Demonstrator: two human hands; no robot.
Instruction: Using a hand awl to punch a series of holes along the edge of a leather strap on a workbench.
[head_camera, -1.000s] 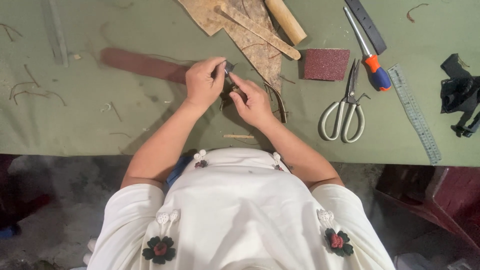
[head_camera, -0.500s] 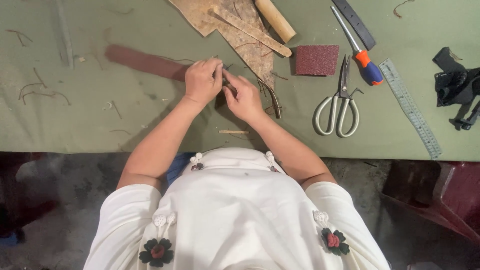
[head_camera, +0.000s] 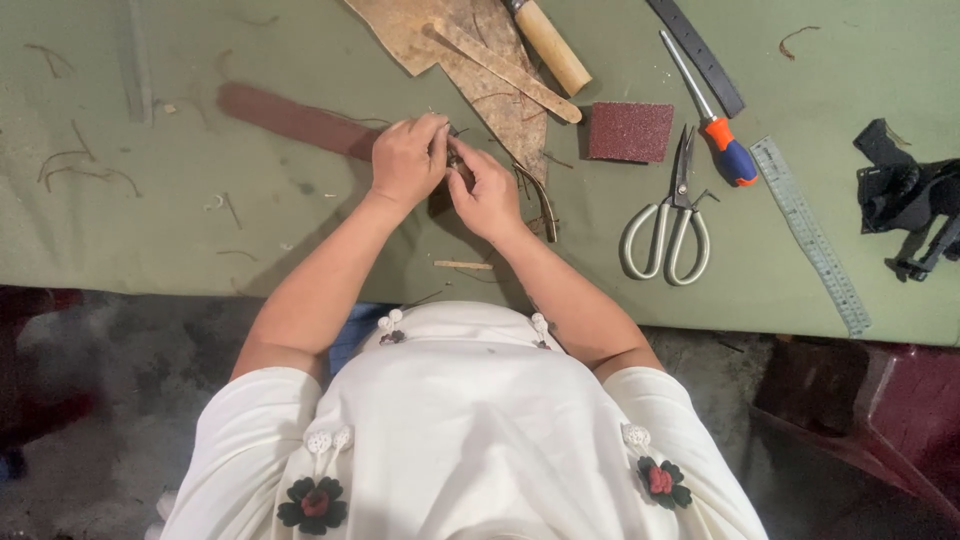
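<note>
Left hand and right hand fingers pinching small dark piece, scissors well apart rightward

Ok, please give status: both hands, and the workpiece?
Left hand and right hand together, pinching small dark piece. Brown strap under left hand. Scissors apart, right side.

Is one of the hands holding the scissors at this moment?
No, the scissors lie untouched on the green table, while the left hand and right hand are together over a small dark piece.
</note>
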